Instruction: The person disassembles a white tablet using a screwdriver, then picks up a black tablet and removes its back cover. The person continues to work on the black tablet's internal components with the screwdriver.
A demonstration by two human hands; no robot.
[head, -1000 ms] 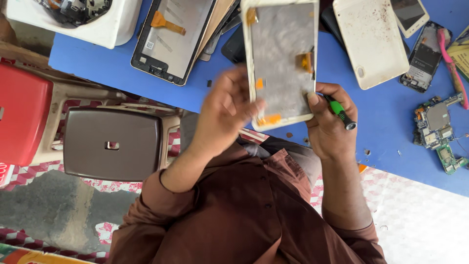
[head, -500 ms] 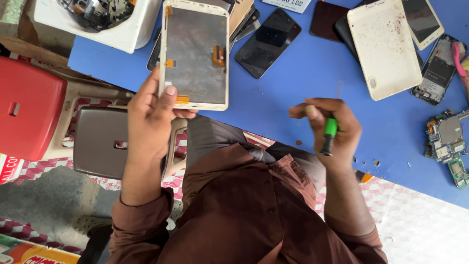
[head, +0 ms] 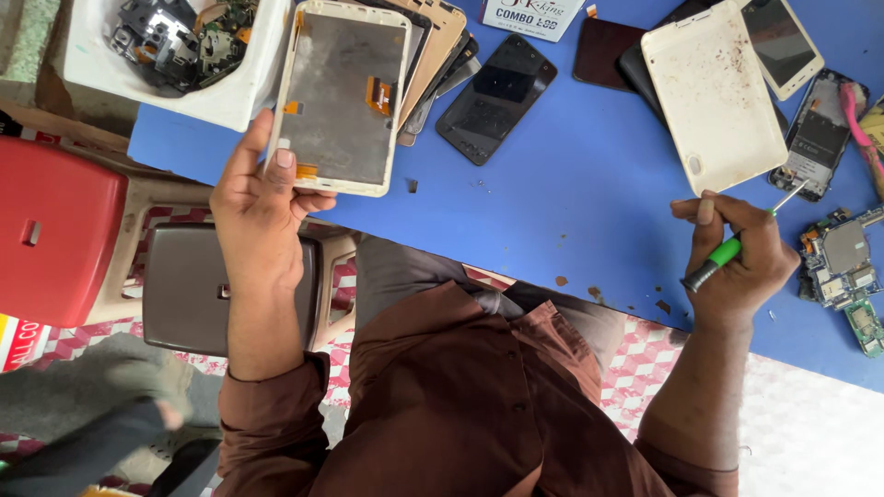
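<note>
Head view, looking straight down over a blue bench and the person's brown shirt. The left hand is closed on the lower edge of a white tablet frame, thumb laid across its near corner and fingers behind it. The frame is held just above the bench's left end, its grey inner side up, with orange flex ribbons showing at its right edge and near the thumb. Its far end overlaps a fanned stack of phone panels lying on the bench.

The right hand is curled around a green-handled screwdriver, gripped between thumb and fingers, with the thin metal shaft pointing up and right toward an opened phone near the bench's right side. Just beyond this hand lies a white tablet back cover, stained with reddish specks.

Well apart from both hands, a black phone screen lies slanted on the middle of the bench. At the right edge sits a bare circuit board, just beside the right hand. A white tub of dark scrap parts stands at the upper left, next to the tablet frame. Below the bench's left end are a red plastic stool and a brown stool.
</note>
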